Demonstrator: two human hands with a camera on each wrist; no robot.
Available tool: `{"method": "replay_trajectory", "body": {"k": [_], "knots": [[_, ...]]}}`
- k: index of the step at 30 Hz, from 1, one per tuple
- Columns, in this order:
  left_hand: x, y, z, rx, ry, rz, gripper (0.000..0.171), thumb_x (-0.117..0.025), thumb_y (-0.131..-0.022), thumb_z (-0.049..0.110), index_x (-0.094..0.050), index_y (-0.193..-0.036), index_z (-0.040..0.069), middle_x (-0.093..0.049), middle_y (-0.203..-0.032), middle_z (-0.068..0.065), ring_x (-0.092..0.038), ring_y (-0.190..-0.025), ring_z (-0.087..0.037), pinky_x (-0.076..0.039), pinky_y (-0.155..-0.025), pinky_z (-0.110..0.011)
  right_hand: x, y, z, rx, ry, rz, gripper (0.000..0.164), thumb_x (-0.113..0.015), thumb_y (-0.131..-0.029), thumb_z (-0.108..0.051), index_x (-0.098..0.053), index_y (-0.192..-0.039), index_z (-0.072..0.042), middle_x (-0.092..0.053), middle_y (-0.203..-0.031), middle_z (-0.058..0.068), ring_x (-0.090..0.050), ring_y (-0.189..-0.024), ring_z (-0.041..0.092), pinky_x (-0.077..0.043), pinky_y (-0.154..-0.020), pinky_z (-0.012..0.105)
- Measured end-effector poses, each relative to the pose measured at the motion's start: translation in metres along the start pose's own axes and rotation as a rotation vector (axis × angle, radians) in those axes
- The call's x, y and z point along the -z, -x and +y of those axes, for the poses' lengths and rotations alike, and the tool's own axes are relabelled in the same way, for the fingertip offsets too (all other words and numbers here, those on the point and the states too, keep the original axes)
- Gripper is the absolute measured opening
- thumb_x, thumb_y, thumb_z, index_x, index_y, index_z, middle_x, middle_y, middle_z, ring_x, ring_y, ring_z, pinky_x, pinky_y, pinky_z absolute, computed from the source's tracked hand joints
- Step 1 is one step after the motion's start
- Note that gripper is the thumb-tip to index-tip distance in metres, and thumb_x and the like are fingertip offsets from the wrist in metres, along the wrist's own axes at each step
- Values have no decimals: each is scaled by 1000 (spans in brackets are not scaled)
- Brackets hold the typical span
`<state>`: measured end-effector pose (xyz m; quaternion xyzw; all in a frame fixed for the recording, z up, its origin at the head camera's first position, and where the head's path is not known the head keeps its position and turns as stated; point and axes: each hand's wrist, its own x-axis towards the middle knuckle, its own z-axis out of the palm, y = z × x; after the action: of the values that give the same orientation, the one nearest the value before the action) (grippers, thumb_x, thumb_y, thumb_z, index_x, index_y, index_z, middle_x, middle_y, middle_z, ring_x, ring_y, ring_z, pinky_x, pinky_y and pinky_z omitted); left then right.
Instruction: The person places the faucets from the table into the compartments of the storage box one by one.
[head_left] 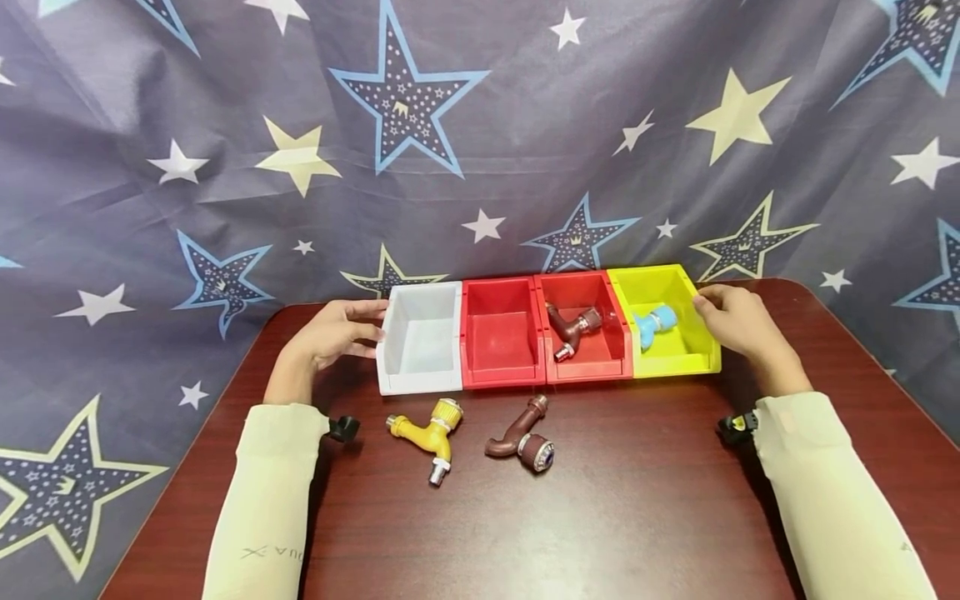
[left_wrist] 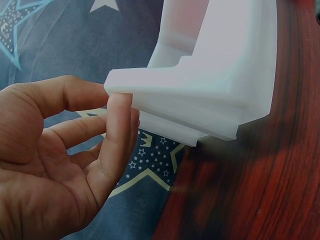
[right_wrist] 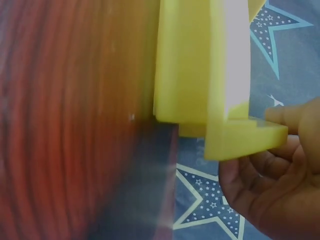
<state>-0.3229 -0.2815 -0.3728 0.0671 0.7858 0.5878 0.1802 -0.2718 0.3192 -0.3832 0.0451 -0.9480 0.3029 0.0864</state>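
Four storage bins stand side by side in a row: a white bin (head_left: 420, 379), a red bin (head_left: 502, 375), a second red bin (head_left: 596, 371) and a yellow bin (head_left: 678, 364). At the left end, my left hand (head_left: 337, 335) holds the white bin's outer rim (left_wrist: 170, 82) with thumb and fingertips. My right hand (head_left: 742, 325) pinches the yellow bin's outer rim (right_wrist: 250, 137), fingers curled beneath it. A brown tap (head_left: 572, 329) lies in the second red bin, and a blue tap (head_left: 654, 323) in the yellow one.
On the table (head_left: 600, 533), in front of the bins, lie a yellow tap (head_left: 431, 435) and another brown tap (head_left: 521, 437). A star-patterned cloth (head_left: 525, 108) hangs right behind the row. Dark wrist-camera mounts sit at both cuffs.
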Motion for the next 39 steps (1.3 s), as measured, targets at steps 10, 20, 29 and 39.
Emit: {"method": "replay_trajectory", "body": {"k": [10,20,29,39], "knots": [[1,2,2,-6,-16,4,63,-64,-93,-5,-43,-153,-2,-48,-150,-24,-66,-97,-18,-62,-78,-40,3,-3,-2,-149,-198,-59,51,-44,-108,-26,-52,-139,15,-55,-135,33,-52,-110,37,-46,-84,36],[-6,11,20,-112,-357,89,57,-65,-97,6,-47,-150,-3,-55,-142,-26,-65,-105,-26,-60,-85,-39,5,0,-2,-156,-219,-73,50,-44,-108,-25,-52,-138,15,-55,-133,32,-53,-110,35,-45,-77,19],[-36,21,46,-471,-733,195,46,-75,-92,16,-65,-135,4,-67,-124,-17,-70,-99,-28,-57,-80,-40,3,1,-2,-146,-215,-80,50,-43,-108,-24,-51,-139,16,-55,-133,33,-53,-112,38,-45,-83,29],[-81,30,63,-714,-797,-14,43,-80,-89,21,-70,-129,9,-68,-120,-9,-65,-102,-28,-55,-78,-47,3,1,-1,-150,-215,-89,52,-41,-109,-26,-48,-141,15,-53,-136,34,-52,-113,39,-47,-92,45]]}}
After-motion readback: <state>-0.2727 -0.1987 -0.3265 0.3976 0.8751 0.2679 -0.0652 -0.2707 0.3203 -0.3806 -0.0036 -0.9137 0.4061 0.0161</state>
